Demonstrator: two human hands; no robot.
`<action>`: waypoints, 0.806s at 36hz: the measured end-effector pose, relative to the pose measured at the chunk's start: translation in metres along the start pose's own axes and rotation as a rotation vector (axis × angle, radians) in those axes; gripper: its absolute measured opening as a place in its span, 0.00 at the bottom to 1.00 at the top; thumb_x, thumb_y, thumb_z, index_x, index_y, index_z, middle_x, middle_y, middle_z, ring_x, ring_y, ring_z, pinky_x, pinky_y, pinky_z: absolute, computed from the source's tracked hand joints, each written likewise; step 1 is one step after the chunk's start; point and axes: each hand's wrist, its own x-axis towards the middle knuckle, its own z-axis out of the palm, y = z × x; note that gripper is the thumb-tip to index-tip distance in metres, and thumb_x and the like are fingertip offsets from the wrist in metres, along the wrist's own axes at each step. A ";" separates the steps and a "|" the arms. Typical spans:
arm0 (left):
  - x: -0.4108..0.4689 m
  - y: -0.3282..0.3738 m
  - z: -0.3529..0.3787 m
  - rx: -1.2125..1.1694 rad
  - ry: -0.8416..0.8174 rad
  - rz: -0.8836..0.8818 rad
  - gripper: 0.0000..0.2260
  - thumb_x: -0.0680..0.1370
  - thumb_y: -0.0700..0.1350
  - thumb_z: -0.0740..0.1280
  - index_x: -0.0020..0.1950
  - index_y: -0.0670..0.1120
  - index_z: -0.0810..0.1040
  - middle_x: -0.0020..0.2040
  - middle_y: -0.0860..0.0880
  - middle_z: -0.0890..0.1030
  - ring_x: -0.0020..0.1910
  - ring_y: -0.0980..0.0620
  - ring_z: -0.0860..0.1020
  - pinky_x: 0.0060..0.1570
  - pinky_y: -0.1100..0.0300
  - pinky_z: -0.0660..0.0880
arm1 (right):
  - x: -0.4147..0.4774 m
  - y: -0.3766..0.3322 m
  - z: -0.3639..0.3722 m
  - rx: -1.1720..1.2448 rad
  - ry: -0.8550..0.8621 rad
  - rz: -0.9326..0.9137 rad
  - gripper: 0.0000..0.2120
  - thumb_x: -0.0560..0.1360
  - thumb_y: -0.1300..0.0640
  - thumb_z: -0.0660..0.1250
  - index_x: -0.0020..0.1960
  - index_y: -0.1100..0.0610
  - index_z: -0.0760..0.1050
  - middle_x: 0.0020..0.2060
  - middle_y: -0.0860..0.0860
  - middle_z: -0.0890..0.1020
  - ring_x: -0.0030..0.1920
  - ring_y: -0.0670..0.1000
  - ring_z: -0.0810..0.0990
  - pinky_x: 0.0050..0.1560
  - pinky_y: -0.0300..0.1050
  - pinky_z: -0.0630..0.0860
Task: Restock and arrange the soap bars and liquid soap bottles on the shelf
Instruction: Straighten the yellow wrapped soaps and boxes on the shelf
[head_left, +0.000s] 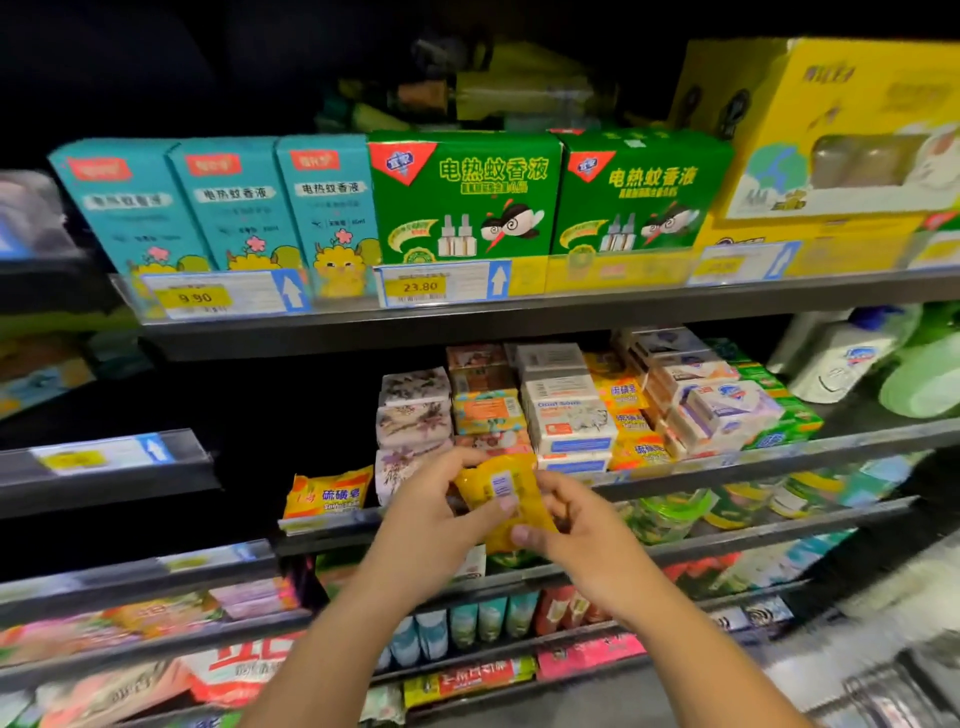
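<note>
Both forearms reach in; the left hand (431, 514) and right hand (587, 530) pinch a yellow soap packet (498, 499) between fingers and thumbs, label up, probably to orient it. A matching packet (327, 499) stands just left of the grip, at the shelf (831, 444) front.

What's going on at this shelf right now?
A person is restocking soap. The left hand and the right hand together grip a yellow soap packet, held just in front of the soap shelf and not yet set down. A similar sulfur soap packet stands at the shelf's front to the left, and stacked soap bars fill the space behind the hands.
</note>
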 end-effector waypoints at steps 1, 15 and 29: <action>-0.003 -0.003 -0.001 -0.010 -0.007 -0.013 0.11 0.75 0.48 0.74 0.52 0.61 0.76 0.44 0.57 0.80 0.42 0.61 0.79 0.39 0.69 0.73 | -0.002 -0.001 -0.002 -0.016 0.019 0.000 0.25 0.70 0.63 0.77 0.64 0.54 0.74 0.49 0.53 0.86 0.51 0.53 0.85 0.55 0.49 0.80; -0.034 -0.020 -0.003 -0.365 -0.102 -0.275 0.08 0.79 0.41 0.70 0.57 0.47 0.75 0.47 0.42 0.83 0.44 0.41 0.84 0.42 0.51 0.82 | -0.007 -0.055 0.015 -0.432 0.050 -0.340 0.15 0.71 0.56 0.77 0.51 0.40 0.80 0.46 0.43 0.81 0.48 0.45 0.79 0.49 0.35 0.75; -0.021 -0.018 -0.015 -0.780 0.275 -0.273 0.12 0.73 0.39 0.71 0.54 0.40 0.76 0.52 0.46 0.85 0.50 0.45 0.84 0.49 0.49 0.81 | -0.007 -0.036 0.003 -0.589 -0.064 -0.473 0.24 0.72 0.70 0.71 0.52 0.40 0.83 0.61 0.33 0.79 0.68 0.39 0.70 0.67 0.29 0.62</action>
